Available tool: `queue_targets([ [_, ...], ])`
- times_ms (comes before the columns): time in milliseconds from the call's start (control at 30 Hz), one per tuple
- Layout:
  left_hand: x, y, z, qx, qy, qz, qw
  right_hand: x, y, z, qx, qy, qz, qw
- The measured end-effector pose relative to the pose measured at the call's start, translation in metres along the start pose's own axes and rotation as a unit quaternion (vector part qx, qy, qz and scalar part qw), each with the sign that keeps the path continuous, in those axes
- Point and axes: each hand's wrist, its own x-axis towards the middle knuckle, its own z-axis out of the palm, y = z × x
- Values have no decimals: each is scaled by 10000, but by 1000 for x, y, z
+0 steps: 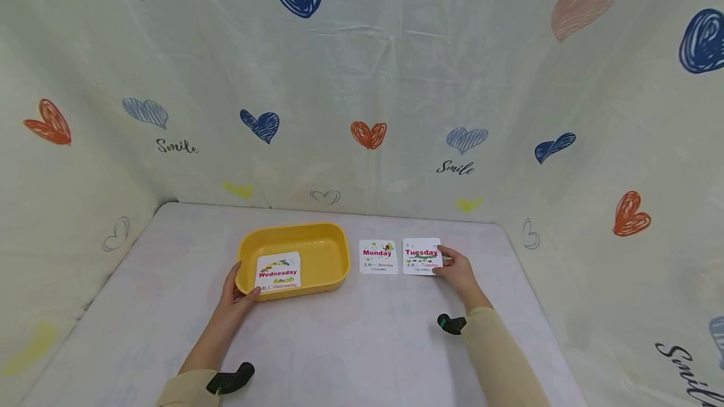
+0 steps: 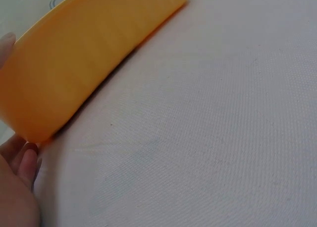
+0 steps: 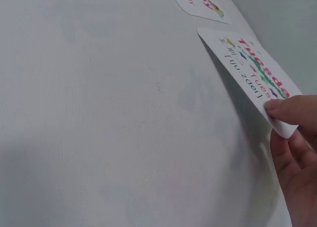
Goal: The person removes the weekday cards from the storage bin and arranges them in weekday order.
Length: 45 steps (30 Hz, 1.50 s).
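A yellow plastic tray [image 1: 325, 256] stands at the middle left of the table in the head view. The left hand [image 1: 234, 300] grips its near left corner, thumb at the rim, with fingers under the outer wall [image 2: 74, 73] in the left wrist view. Inside the tray lies a Wednesday card [image 1: 278, 272], its lower left corner beside that thumb. The right hand [image 1: 459, 274] pinches the right edge of a Tuesday card [image 1: 421, 256] between thumb and fingers. In the right wrist view this card [image 3: 247, 68] is tilted, its near edge raised over a shadow.
A Monday card [image 1: 378, 257] lies flat between the tray and the Tuesday card. White cloth covers the table [image 1: 362, 344]. A curtain [image 1: 317, 168] printed with hearts hangs behind the table and along both sides. Black straps [image 1: 230, 379] show at both wrists.
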Motion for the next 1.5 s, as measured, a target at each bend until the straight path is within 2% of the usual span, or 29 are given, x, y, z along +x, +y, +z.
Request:
queue_targets([
  [333,2,0,2,0,67,-124,9999,2,8,2,-560,-2,-271,9981],
  [700,2,1,3,-23,41,-107,9999,4,15,0,-746,-99,-400,9964],
  [1033,1,3,1,-135,18,-274,9995,7,18,-2,-1006,-265,-670,9923],
  [1133,0,4,1,-134,20,-261,9996,7,16,-1,-1095,-305,-753,9907],
  [1367,-1,3,1,-102,-25,7,9999,6,16,-1,-1282,-403,-819,9875],
  [1500,-1,2,0,-91,-47,-54,9999,5,16,-1,-1327,-465,-780,9870],
])
